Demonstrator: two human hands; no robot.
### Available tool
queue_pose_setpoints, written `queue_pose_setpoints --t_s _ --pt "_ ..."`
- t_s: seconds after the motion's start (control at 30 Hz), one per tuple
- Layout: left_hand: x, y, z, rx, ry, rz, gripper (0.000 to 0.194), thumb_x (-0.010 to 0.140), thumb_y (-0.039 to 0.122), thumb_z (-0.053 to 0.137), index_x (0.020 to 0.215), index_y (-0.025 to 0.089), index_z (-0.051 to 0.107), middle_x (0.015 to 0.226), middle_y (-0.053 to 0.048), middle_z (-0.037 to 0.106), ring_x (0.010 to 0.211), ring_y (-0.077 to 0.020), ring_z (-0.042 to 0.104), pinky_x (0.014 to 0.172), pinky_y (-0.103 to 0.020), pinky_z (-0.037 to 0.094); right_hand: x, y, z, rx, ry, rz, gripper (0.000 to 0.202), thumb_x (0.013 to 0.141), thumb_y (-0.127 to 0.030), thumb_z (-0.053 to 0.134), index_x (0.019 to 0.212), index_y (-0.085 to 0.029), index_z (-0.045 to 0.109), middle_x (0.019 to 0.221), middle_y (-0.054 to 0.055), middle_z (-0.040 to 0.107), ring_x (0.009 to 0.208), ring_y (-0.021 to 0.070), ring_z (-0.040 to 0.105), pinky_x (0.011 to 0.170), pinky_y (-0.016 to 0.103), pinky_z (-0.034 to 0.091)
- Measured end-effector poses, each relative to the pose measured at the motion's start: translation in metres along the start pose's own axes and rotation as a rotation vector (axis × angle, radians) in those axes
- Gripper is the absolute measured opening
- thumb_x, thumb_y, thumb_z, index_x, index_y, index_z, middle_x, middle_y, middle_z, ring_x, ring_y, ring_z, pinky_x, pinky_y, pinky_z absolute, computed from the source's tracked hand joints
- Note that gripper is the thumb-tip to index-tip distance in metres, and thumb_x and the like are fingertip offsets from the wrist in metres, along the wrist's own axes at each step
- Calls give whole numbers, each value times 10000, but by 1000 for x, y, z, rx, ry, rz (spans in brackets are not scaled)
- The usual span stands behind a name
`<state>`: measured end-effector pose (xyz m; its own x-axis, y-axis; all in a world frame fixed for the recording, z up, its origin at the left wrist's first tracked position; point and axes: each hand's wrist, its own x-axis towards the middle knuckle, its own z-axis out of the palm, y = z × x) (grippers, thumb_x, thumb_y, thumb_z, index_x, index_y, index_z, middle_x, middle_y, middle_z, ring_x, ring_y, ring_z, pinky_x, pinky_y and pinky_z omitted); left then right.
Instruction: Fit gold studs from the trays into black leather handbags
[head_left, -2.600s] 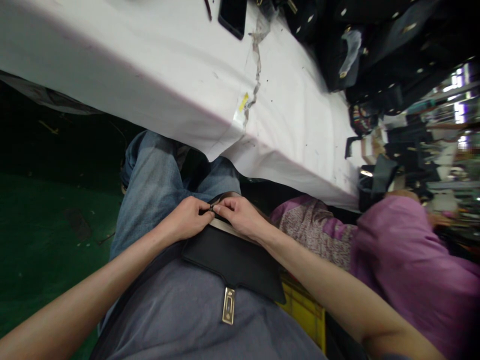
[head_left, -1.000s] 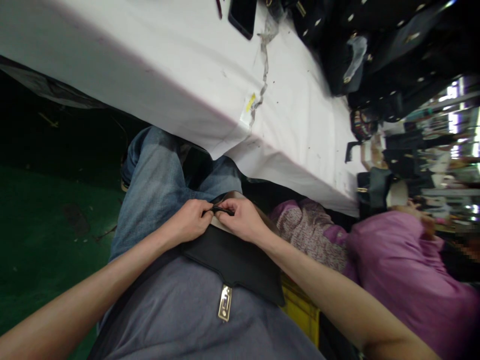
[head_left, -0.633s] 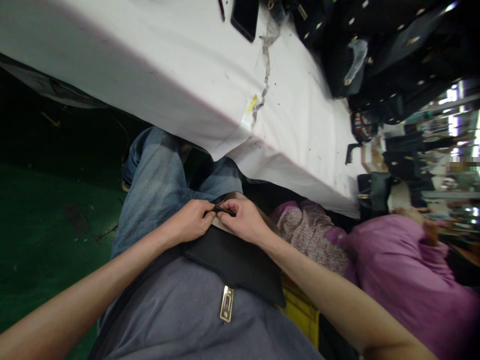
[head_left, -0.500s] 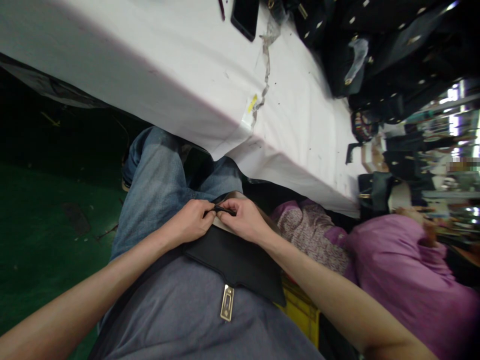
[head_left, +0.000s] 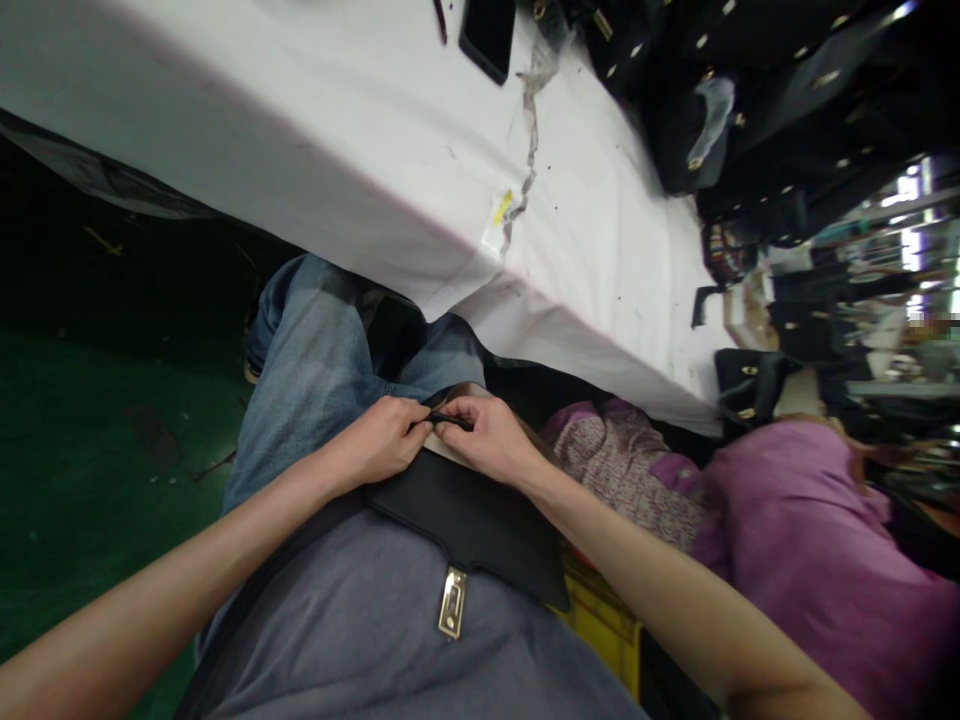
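Note:
A black handbag (head_left: 472, 525) lies across my lap, its flap turned toward my body. A gold-coloured metal clasp plate (head_left: 451, 603) hangs from the flap's edge over my grey shirt. At the bag's far side, my left hand (head_left: 390, 437) pinches a thin black edge or strip of the bag. Close beside it, my right hand (head_left: 486, 437) pinches the same dark strip between thumb and fingers. A pale lining shows under the fingertips. What exactly lies between the fingertips is partly hidden.
A white-covered table (head_left: 375, 150) with a torn seam stands before my knees. On it lie a phone (head_left: 487, 38) and a pile of black bags (head_left: 750, 100). A person in purple (head_left: 817, 560) sits close on my right, near a yellow crate (head_left: 604, 625).
Both hands stay almost where they were on the bag. The person in purple has shifted slightly.

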<state>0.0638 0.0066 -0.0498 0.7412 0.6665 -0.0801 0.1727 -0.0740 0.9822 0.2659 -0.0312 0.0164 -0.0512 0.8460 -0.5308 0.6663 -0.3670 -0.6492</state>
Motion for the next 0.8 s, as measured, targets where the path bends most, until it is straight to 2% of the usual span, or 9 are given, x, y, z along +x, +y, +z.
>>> queue_pose_setpoints --t_s 0.27,0.57,0.8 --pt "0 9 2 18 47 -37 323 1002 167 541 681 176 573 707 -18 622 687 -151 570 668 -307 357 -4 -4 -1 13 -4 -38 190 910 -166 668 1002 -197 831 1002 7 833 907 197 767 825 273 566" --pt "3 4 5 -18 97 -55 341 966 179 565 625 172 567 657 -2 602 658 -148 557 630 -296 340 -3 -3 1 16 17 -8 190 905 -174 673 1003 -199 834 1014 24 836 916 213 770 823 288 584" --pt "4 -2 10 -16 119 -57 327 968 188 565 641 171 575 664 5 599 660 -143 568 639 -297 337 -2 -1 4 -85 82 7 149 908 -240 680 918 -186 819 854 11 799 784 193 706 675 267 506"
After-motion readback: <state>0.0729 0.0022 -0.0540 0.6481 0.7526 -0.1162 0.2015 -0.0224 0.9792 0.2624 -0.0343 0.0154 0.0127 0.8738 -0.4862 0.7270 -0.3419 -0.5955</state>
